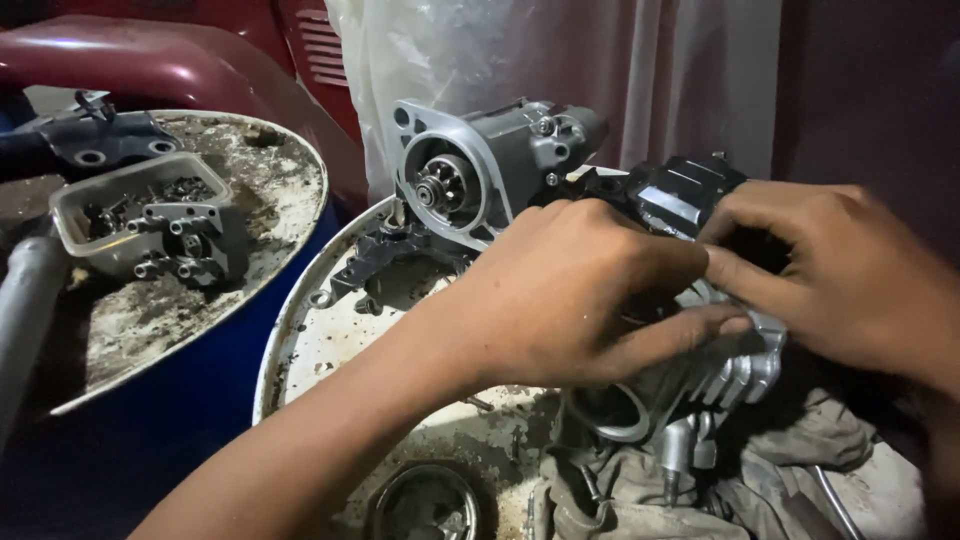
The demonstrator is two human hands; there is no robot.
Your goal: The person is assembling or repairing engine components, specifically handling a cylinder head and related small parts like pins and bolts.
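White, grimy drum lid point(300, 345) carries a grey rag point(640, 490), and on it lies the finned metal cylinder point(700, 385). My left hand point(575, 295) wraps closed over its top; my right hand point(835, 270) pinches at the same spot, fingertips curled.

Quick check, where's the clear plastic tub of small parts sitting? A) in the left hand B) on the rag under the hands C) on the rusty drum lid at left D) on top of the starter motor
C: the plastic tub sits on the rusty drum lid at left, apart from both hands, which grip the finned cylinder over the rag.
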